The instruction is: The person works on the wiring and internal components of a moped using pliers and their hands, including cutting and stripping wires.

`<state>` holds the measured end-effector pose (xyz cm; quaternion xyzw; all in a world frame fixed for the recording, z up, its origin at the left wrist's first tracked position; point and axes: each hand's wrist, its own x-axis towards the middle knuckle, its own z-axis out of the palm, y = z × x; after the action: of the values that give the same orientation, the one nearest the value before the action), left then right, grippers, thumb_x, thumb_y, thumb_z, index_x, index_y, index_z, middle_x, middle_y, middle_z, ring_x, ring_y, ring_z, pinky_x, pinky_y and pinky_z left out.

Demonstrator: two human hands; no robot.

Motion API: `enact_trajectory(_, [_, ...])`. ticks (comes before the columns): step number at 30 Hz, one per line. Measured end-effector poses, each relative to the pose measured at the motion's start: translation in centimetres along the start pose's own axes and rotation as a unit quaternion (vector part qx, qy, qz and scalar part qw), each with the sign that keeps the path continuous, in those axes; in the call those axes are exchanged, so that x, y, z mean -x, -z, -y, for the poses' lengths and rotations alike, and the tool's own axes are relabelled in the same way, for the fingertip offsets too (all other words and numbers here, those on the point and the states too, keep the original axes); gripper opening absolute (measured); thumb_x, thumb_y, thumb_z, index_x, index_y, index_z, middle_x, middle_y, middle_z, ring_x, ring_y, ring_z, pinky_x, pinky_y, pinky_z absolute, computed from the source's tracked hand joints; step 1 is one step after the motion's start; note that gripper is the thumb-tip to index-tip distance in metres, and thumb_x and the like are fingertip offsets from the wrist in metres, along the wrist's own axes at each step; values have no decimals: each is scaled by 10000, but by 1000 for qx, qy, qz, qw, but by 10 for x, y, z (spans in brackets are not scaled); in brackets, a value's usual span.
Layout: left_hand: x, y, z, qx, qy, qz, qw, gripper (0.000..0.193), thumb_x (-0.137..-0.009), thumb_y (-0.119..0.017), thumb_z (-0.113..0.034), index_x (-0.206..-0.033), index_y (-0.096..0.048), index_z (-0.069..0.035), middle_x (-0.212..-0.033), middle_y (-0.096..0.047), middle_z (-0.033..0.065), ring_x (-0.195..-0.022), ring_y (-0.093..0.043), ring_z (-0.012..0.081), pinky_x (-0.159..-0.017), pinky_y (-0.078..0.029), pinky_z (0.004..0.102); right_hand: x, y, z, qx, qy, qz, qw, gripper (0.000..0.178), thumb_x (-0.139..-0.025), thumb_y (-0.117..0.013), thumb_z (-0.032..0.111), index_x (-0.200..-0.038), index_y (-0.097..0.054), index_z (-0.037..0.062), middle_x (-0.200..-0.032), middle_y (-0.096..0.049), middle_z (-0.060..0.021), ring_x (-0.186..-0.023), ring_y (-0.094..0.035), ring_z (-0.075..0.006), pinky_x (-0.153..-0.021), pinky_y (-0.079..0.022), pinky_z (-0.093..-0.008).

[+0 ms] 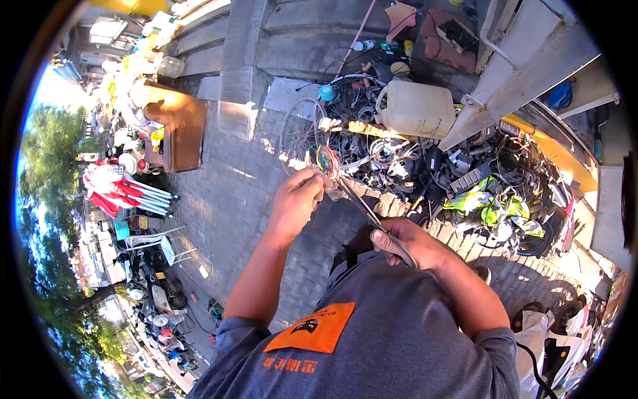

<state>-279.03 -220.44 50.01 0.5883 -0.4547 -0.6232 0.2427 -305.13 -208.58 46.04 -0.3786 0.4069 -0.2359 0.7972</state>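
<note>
Wires (332, 160) in several colours sit pinched in the left hand (297, 202), near-left of the scrap heap (435, 166), while the right hand (413, 243) clasps a dark cable (363, 207), probably to steady it.

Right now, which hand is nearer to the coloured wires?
Left: the left hand is at the coloured wires; the right hand is farther away, to their right, closer to the shirt.

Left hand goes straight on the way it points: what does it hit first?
The coloured wires right at the left hand; beyond them, probably the scrap pile, though depth is unclear.
</note>
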Motion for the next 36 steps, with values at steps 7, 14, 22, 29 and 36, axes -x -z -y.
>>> enact_trajectory(7, [15, -24, -41, -178, -87, -26, 980, 230, -1126, -584, -195, -1046, -701, -13, -771, -601, -3, -678, -547, 75, -604, -459, 260, -12, -1, 13, -99, -22, 9, 995, 653, -1021, -595, 734, -919, -642, 90, -730, -559, 36, -621, -583, -65, -588, -473, -230])
enact_trajectory(14, [13, -50, -48, -373, -263, -57, 888, 125, -1068, -649, -104, -1063, -708, 6, -827, -678, 95, -736, -654, 173, -674, -528, 343, -15, 19, 34, -67, -3, -4, 998, 484, -1061, -662, 544, -1003, -673, 64, -775, -597, 24, -647, -595, -72, -600, -483, -235])
enact_trajectory(22, [9, -50, -49, -139, -96, 66, 983, 196, -1104, -598, -148, -1034, -689, 10, -715, -514, -50, -599, -454, 57, -553, -362, 256, -25, 44, 16, -54, 126, -41, 990, 603, -995, -666, 656, -1066, -668, 57, -859, -555, 24, -762, -500, -81, -674, -417, -266])
enact_trajectory(29, [4, -65, -31, -112, -63, 67, 989, 216, -1097, -601, -165, -1027, -670, 27, -712, -511, -23, -605, -459, 78, -566, -366, 276, -15, 39, 4, -25, 143, -59, 988, 773, -1006, -528, 810, -1011, -668, 49, -826, -534, 6, -763, -513, -121, -689, -428, -286])
enact_trajectory(36, [-5, -88, -20, -311, -198, 108, 923, 213, -1077, -610, -200, -1091, -677, 2, -877, -656, 144, -783, -629, 243, -757, -511, 371, -9, 63, -23, -5, 92, -81, 992, 839, -922, -530, 914, -988, -619, 83, -822, -495, 14, -771, -448, -119, -690, -375, -302])
